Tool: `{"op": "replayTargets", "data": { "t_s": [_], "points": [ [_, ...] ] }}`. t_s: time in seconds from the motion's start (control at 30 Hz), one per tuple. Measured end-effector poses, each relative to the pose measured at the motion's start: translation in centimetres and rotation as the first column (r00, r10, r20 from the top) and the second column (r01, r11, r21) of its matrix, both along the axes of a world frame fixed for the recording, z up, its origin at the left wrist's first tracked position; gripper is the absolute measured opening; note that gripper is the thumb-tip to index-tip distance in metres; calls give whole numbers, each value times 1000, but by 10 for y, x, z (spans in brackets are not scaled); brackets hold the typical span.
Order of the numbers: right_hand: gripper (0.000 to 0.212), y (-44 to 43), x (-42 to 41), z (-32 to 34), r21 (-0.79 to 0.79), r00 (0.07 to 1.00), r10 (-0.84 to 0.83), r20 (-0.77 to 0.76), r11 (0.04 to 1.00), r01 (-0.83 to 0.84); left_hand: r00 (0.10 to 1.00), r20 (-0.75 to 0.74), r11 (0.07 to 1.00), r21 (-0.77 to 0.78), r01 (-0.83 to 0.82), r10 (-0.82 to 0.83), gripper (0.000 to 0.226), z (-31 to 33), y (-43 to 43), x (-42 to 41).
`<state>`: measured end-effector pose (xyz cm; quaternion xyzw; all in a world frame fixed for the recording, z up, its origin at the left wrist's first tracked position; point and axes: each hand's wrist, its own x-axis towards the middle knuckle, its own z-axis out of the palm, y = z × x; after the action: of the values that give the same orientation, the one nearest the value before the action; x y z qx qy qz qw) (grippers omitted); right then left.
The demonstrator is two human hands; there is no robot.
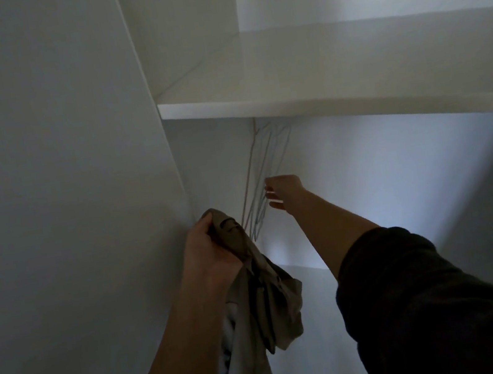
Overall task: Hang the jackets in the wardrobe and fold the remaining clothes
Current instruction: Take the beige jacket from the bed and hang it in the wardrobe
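Two bare hands: left hand [208,248], right hand [283,192]. Dark sleeve [418,288] behind right hand, soft wrinkled cloth, pushed up forearm, cuff bunched. Left forearm [174,346] bare to frame edge.

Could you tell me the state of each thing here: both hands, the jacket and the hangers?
left hand: grips the jacket at its bunched top.
jacket: crumpled, dangling, not yet hung.
right hand: fingers extended, reaching the hangers; no grip visible.
hangers: bare, hanging under the shelf.
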<state>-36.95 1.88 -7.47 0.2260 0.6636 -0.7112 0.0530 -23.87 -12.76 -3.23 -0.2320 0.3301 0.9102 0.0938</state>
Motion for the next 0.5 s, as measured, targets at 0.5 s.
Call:
{"op": "replayTargets", "data": {
  "t_s": [0.5],
  "points": [
    [29,22,-15,3,265,985,-147,-93,950,167,997,15,997,27,73,-73,31,-4,9,-1]
  ]
}}
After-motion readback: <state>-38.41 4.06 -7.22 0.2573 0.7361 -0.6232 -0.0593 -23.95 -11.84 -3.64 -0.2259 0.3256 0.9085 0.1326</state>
